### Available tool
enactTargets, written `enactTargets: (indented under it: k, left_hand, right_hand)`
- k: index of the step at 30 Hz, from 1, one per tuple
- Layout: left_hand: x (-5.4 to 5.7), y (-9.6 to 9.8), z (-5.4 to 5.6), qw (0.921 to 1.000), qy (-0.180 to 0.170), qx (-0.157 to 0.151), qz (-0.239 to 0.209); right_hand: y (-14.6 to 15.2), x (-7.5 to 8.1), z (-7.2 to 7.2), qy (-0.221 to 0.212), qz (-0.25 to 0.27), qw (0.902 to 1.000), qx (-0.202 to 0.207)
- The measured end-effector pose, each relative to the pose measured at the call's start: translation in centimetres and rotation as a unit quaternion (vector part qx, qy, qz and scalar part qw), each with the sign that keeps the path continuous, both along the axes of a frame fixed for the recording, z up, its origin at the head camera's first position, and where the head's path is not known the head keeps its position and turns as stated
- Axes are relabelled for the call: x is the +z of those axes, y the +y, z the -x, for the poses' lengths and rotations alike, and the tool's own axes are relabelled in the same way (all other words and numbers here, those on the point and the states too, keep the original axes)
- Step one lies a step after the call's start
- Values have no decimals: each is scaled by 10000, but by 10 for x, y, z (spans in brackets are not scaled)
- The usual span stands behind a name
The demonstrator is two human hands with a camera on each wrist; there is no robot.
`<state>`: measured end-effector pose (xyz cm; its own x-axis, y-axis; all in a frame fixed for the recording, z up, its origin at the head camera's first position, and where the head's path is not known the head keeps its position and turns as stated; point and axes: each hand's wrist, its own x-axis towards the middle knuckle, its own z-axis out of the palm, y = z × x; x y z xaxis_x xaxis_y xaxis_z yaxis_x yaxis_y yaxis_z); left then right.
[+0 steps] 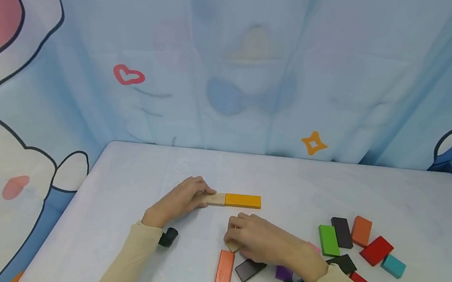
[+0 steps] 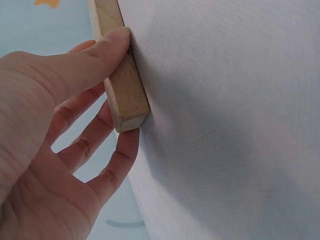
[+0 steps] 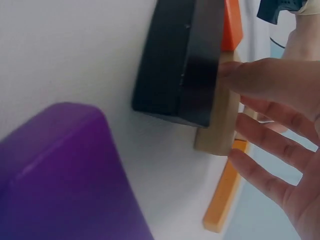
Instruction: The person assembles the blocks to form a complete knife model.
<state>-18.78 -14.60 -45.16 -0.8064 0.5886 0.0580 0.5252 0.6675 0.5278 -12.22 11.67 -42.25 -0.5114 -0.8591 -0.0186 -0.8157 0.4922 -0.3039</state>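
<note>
My left hand (image 1: pixel 182 200) pinches a plain wooden block (image 1: pixel 216 199) lying on the table. In the left wrist view its thumb presses this block (image 2: pixel 128 92) from one side, with fingers along the other. A yellow block (image 1: pixel 243 200) lies end to end with it. Nearer the front, my right hand (image 1: pixel 266 239) grips another plain wooden block (image 1: pixel 233 247), mostly covered by the fingers in the head view. The right wrist view shows the thumb and fingers on opposite sides of that block (image 3: pixel 215 137). Just below it lie an orange block (image 1: pixel 224 268) and a black block (image 1: pixel 249 270).
A purple block (image 1: pixel 283 273) lies under my right forearm. Right of it several loose blocks are scattered, among them a green block (image 1: pixel 328 240), a red block (image 1: pixel 376 251) and a teal block (image 1: pixel 393 266). A printed curtain (image 1: pixel 235 79) hangs behind the white table (image 1: pixel 152 164).
</note>
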Motion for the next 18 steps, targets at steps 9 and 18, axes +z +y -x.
enactTargets:
  k: [9,18]
  left_hand:
    - [2,1,0,10000,-10,-15,6]
    - [4,0,-2,9999,-106,56,44]
  right_hand:
    - [-2,-5,2,163,-141,9997,70]
    - [-3,-7,1,219,-12,9997,73]
